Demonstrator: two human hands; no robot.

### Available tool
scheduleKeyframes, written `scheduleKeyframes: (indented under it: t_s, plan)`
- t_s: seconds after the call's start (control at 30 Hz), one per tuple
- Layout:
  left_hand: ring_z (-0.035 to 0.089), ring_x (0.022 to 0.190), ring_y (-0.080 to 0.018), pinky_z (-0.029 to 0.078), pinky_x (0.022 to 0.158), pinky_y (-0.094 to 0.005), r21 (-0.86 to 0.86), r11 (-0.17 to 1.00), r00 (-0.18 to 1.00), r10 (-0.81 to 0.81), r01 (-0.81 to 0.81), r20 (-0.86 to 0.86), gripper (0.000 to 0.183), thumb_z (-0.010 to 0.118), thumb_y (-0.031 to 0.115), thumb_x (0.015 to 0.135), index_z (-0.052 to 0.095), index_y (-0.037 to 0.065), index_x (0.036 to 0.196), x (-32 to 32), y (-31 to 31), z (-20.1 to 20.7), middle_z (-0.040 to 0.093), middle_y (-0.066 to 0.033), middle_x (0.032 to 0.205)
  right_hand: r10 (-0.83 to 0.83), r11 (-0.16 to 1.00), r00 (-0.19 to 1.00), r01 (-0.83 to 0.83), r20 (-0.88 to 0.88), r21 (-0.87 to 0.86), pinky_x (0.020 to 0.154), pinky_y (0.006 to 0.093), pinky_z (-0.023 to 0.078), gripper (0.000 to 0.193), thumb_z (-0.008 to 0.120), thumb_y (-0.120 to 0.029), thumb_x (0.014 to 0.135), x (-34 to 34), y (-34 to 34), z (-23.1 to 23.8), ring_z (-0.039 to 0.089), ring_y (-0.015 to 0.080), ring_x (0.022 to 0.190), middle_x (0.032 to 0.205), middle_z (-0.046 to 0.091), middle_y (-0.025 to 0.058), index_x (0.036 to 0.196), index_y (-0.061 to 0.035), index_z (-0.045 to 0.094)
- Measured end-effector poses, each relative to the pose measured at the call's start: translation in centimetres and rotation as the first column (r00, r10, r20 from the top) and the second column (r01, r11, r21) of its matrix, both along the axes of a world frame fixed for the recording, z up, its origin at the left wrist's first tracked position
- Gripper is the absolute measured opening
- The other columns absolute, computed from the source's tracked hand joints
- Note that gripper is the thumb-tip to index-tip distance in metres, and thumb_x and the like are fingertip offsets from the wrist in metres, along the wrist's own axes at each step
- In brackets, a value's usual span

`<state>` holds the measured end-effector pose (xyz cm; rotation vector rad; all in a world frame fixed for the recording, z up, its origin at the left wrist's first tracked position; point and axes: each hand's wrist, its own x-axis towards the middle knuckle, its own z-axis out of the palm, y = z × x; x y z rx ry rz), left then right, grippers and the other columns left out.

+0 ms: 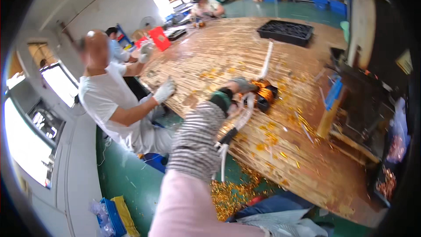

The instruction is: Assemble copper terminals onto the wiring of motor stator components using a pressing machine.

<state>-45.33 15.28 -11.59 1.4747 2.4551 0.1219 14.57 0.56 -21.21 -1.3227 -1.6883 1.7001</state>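
My left hand [239, 85], in a grey glove with a green cuff and a striped sleeve cover, reaches out over the wooden worktable [219, 57]. Its fingers close on a copper-wound coil with a black body [264, 94] lying on the tabletop. White hoses and a black cable [242, 118] run from the coil back along my forearm. Small gold-coloured scraps [267, 138] lie scattered around the coil. My right hand is out of view.
A co-worker in a white shirt [103, 98] sits at the table's left side with a white-gloved hand [164, 91] on it. A black tray [285, 31] and a white rod [266, 59] lie farther back. Dark machinery [359, 105] stands right. Gold scraps [228, 193] litter the green floor.
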Motion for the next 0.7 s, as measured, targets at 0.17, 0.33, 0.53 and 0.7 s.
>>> scheduleKeyframes:
  t_s: [0.17, 0.33, 0.53, 0.7]
  plan:
    - [0.047, 0.117, -0.0311, 0.041, 0.093, -0.0424, -0.197, 0.966, 0.986, 0.168, -0.166, -0.006, 0.065, 0.059, 0.051, 0.075, 0.05, 0.009, 0.124, -3.5, 3.3, -3.0, 0.047, -0.0128, 0.13, 0.06, 0.998, 0.997, -0.059, 0.041, -0.027, 0.077, 0.0308, 0.043, 0.028, 0.052, -0.026, 0.09, -0.5, 0.4, 0.3, 0.053, 0.0179, 0.084, 0.09, 0.059, 0.0067, 0.097, -0.0006, 0.059]
    - [0.038, 0.126, -0.0285, 0.037, 0.098, -0.037, -0.321, 0.945, 0.993, 0.094, -0.065, 0.077, 0.06, 0.058, 0.039, 0.082, 0.044, 0.006, 0.13, -5.5, 4.5, -3.6, 0.04, -0.0118, 0.137, 0.013, 0.997, 0.987, 0.001, 0.162, -0.083, 0.078, 0.0312, 0.043, 0.028, 0.052, -0.026, 0.09, -0.9, 0.9, 0.7, 0.054, 0.0185, 0.085, 0.092, 0.059, 0.007, 0.099, -0.0005, 0.059]
    - [0.061, 0.094, -0.0289, 0.049, 0.077, -0.0382, -0.005, 1.0, 0.997, -0.003, 0.003, 0.083, 0.055, 0.066, 0.048, 0.065, 0.066, 0.004, 0.098, -7.6, 2.2, -5.6, 0.061, -0.0171, 0.107, -0.066, 0.988, 0.997, 0.071, 0.035, -0.137, 0.08, 0.0293, 0.045, 0.026, 0.057, -0.022, 0.088, -0.6, 1.5, -0.9, 0.054, 0.0159, 0.089, 0.095, 0.059, 0.0088, 0.1, 0.0012, 0.058]
    - [0.063, 0.088, -0.0302, 0.049, 0.074, -0.038, -0.121, 0.973, 0.975, 0.205, -0.195, 0.083, 0.049, 0.067, 0.043, 0.07, 0.065, 0.002, 0.097, -3.9, 3.2, -3.3, 0.063, -0.0163, 0.103, -0.099, 0.981, 0.994, 0.105, 0.042, -0.161, 0.078, 0.0281, 0.044, 0.024, 0.059, -0.02, 0.087, 0.6, 1.0, -1.6, 0.054, 0.0151, 0.085, 0.092, 0.06, 0.0063, 0.098, 0.0009, 0.059]
